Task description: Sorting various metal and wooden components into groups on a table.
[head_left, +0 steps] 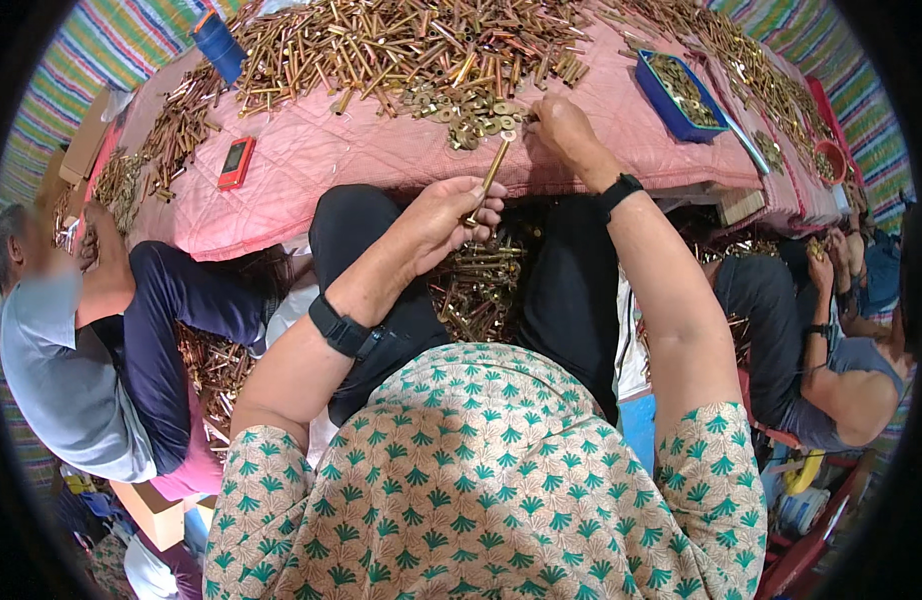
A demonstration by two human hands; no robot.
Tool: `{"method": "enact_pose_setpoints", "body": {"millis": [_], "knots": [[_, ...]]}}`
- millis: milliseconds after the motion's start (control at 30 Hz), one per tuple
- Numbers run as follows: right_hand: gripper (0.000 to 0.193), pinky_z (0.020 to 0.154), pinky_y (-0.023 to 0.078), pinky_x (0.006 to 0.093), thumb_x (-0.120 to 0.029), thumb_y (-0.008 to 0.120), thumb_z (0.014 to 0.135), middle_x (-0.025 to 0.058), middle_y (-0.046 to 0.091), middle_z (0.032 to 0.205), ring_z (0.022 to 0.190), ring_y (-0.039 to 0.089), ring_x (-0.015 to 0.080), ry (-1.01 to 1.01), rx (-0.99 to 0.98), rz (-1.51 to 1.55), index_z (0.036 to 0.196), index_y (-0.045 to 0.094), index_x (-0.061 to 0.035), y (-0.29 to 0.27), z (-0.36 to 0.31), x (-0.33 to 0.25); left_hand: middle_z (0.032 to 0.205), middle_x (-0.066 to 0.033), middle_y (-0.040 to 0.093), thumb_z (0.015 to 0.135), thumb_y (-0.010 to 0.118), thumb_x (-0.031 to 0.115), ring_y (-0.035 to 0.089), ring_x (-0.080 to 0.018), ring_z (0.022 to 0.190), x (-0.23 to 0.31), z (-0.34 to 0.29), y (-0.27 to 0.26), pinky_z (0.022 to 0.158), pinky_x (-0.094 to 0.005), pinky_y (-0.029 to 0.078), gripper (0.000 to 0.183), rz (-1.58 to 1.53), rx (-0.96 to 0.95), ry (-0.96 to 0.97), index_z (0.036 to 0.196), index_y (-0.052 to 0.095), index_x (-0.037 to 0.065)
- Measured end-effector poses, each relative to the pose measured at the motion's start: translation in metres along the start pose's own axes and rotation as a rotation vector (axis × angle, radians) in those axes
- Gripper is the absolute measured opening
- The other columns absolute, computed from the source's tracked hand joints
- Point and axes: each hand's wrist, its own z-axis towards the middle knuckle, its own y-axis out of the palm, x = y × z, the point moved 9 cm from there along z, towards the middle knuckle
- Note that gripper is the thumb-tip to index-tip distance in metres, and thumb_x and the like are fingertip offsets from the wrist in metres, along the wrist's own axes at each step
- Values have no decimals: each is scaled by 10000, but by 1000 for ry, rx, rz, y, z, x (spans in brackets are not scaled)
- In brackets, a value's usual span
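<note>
My left hand (pixel 451 215) is closed round a long brass-coloured metal bolt (pixel 494 172), held at a slant over the gap between my knees. A pale round washer (pixel 508 136) shows at the bolt's upper end. At the table's near edge, my right hand (pixel 569 132) has thumb and fingertips pinched together, just right of a heap of loose washers (pixel 471 122). A small dark piece seems to show at those fingertips, too small to name. Behind the washers spreads a big pile of brass-coloured metal tubes (pixel 411 50).
A pink quilted cloth (pixel 301 150) covers the table. On it lie a red device (pixel 237 163), a blue cylinder (pixel 219 48) and a blue tray (pixel 696 125) of small metal parts. Finished-looking bolts (pixel 481 275) heap between my knees. People sit left (pixel 76 340) and right (pixel 841 380).
</note>
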Motion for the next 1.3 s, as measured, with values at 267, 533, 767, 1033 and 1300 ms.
{"method": "enact_pose_setpoints", "body": {"millis": [267,533,767,1033,1300], "knots": [[152,669,500,405,-142,659,747,181,648,773,737,638,337,-30,20,283,862,714,-59,-3,2,16,907,-39,629,971,504,201,642,-158,771,-35,39,-18,683,-271,526,261,-126,64,-50,1195,552,75],[121,667,510,335,-65,660,751,105,684,802,714,653,241,-6,291,460,856,712,-34,-35,-11,10,857,-14,620,976,498,221,573,-84,611,-44,58,-6,516,-184,459,290,-39,11,-20,1226,539,78],[102,654,505,287,-56,673,756,96,680,758,702,646,164,249,84,607,849,699,-22,-2,-14,30,841,-20,592,987,469,208,531,-74,602,-44,64,0,492,-177,423,287,-1,-3,-7,1225,526,60],[107,637,505,304,-45,659,781,114,673,759,683,648,178,193,159,685,871,648,11,-24,-49,-2,824,-25,586,987,468,210,508,-80,589,-45,68,0,506,-208,423,259,-31,4,2,1190,536,63],[91,631,485,339,-9,653,782,118,593,778,708,602,254,73,292,574,862,609,-14,-54,-78,-37,777,-9,568,983,485,227,444,-59,551,-54,61,13,501,-213,385,212,-123,-104,-10,1110,550,70]]}}
